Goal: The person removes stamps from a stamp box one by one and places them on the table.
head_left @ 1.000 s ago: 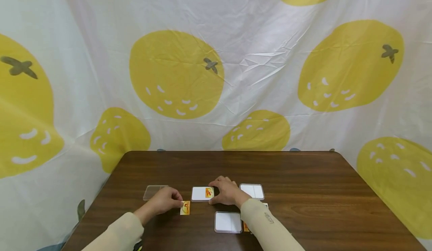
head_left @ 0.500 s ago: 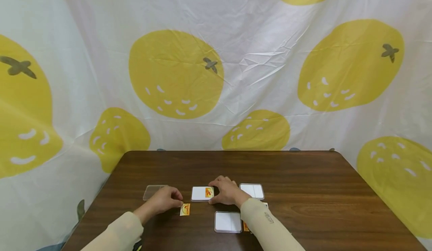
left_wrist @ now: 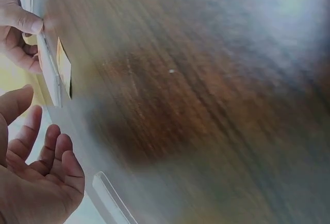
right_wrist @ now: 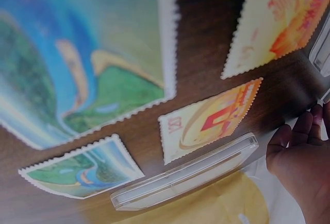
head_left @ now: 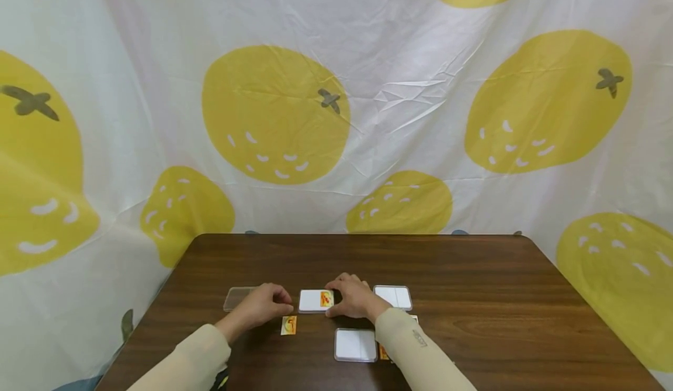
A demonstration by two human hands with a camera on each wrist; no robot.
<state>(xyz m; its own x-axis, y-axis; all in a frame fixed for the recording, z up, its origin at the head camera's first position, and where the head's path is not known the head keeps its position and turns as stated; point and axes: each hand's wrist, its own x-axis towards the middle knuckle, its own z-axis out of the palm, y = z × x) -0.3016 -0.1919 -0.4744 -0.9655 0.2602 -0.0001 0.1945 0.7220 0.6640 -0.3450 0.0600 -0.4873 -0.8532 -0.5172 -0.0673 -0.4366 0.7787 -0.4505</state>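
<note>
My right hand holds a flat case with a white insert by its right end, thumb at the near edge and fingers at the far edge. A small orange stamp lies on that insert, close to the fingers. My left hand hovers left of the case with nothing in it; its loosely curled fingers show in the left wrist view. Just below its fingertips, a yellow-orange stamp lies on the table in front of the case. A transparent case lid is partly hidden behind my left hand.
White-insert cases lie at the back right and nearer to me. Several perforated stamps, one a large blue-green stamp, show in the right wrist view; my right sleeve covers part of them in the head view. A lemon-print curtain hangs behind the brown table.
The left hand has let go of the yellow-orange stamp, which lies on the table, and has moved slightly up and right. The right hand keeps its hold on the case.
</note>
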